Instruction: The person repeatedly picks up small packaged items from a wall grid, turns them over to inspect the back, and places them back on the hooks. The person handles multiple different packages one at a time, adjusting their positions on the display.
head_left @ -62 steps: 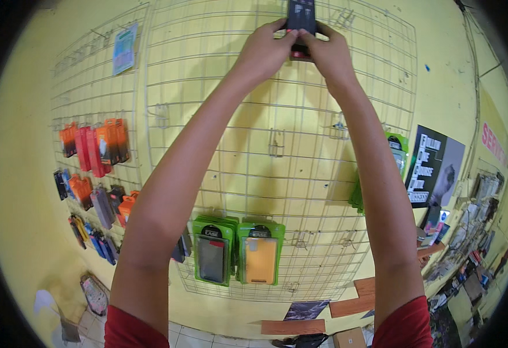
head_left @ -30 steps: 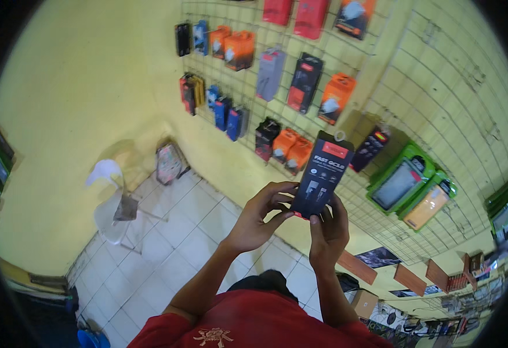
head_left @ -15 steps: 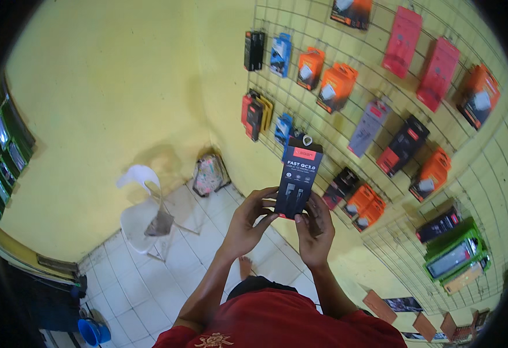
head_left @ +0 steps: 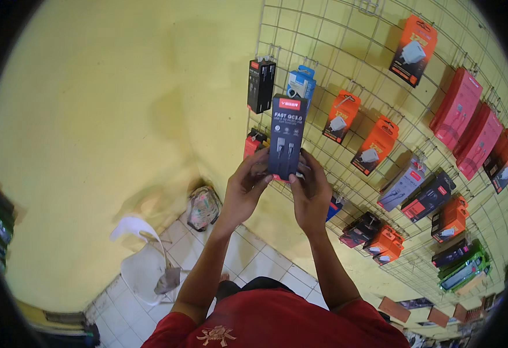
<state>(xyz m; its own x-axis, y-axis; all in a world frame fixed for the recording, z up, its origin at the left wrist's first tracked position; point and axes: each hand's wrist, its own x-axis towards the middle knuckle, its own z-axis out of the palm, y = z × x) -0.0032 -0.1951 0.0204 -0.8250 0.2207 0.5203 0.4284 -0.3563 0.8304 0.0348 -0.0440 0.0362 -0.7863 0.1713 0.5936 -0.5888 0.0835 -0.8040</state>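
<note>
A dark cable box (head_left: pixel 286 133) with a red label and a red bottom edge stands upright between my hands, its printed front toward me. My left hand (head_left: pixel 244 188) grips its lower left side, thumb on the front near the bottom. On the lower right side, my right hand (head_left: pixel 312 190) holds it the same way. Fingers behind the box are partly hidden. Behind its upper part hangs a blue package (head_left: pixel 302 82), partly covered. A black box (head_left: pixel 261 86) hangs on the rack just left of it.
A wire rack (head_left: pixel 335 35) on the yellow wall carries orange charger packs (head_left: pixel 373 145), pink packages (head_left: pixel 458 107) and a grey box (head_left: pixel 402 184). Down on the tiled floor (head_left: pixel 254 261) are a white chair (head_left: pixel 144 272) and a patterned bag (head_left: pixel 203 207) in the corner.
Both hands have raised the box up and slightly left, toward the upper part of the rack. My view has shifted too, so the rack items appear lower and farther right.
</note>
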